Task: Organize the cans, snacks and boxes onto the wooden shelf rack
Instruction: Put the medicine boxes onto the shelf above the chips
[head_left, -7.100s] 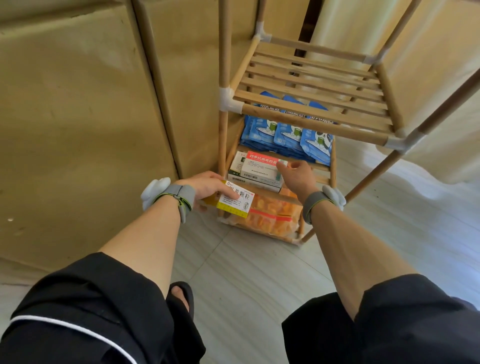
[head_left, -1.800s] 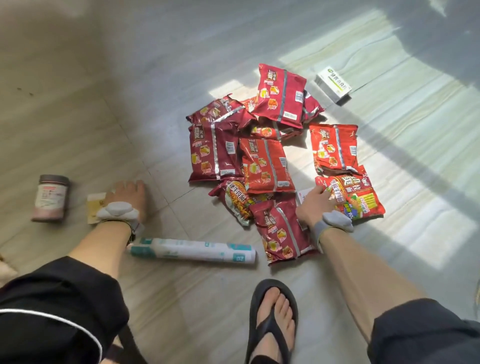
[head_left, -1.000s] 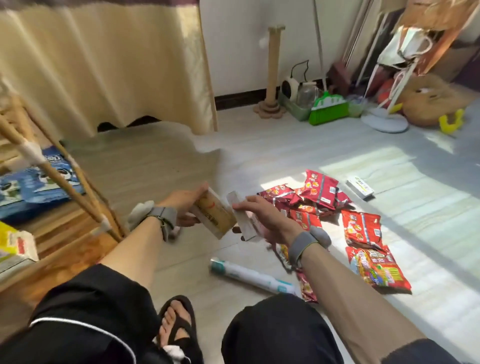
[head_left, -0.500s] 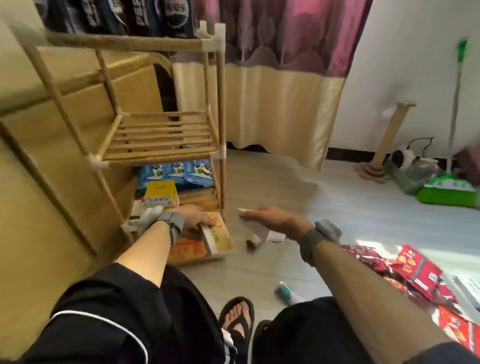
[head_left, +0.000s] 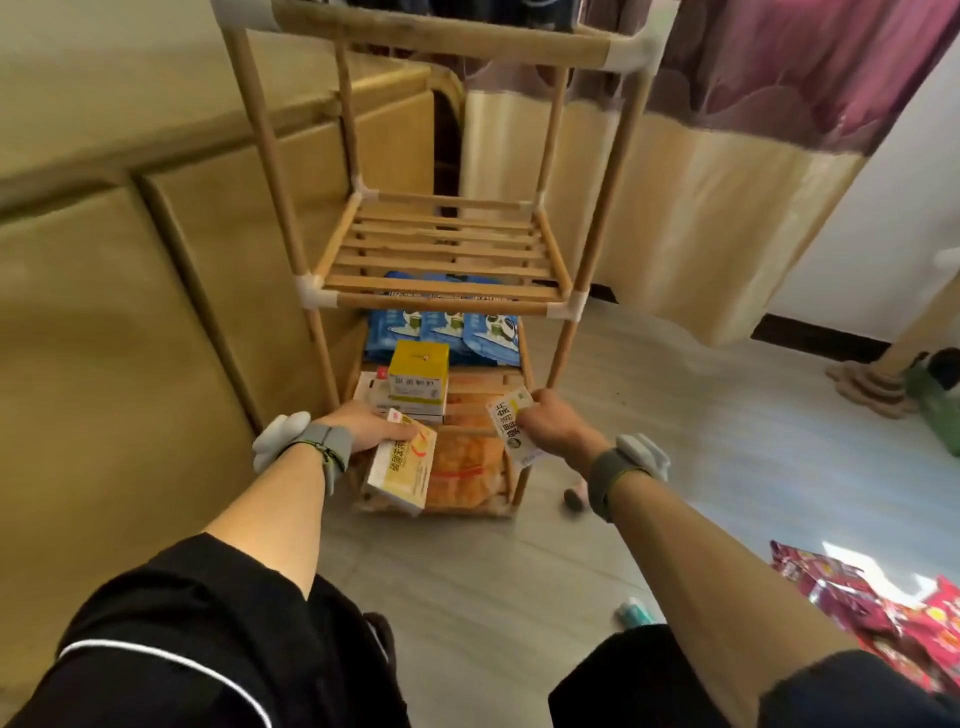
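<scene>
Both arms reach forward and down. The left hand grips a flat yellow-and-white carton; the right hand pinches a slim white carton. Both cartons sit at the slatted wooden shelf rack's lowest tier, before glossy orange packets.

Black sleeves, grey wristbands, white trim

Grey tiled floor; tan cabinet; two-tone curtain.
</scene>
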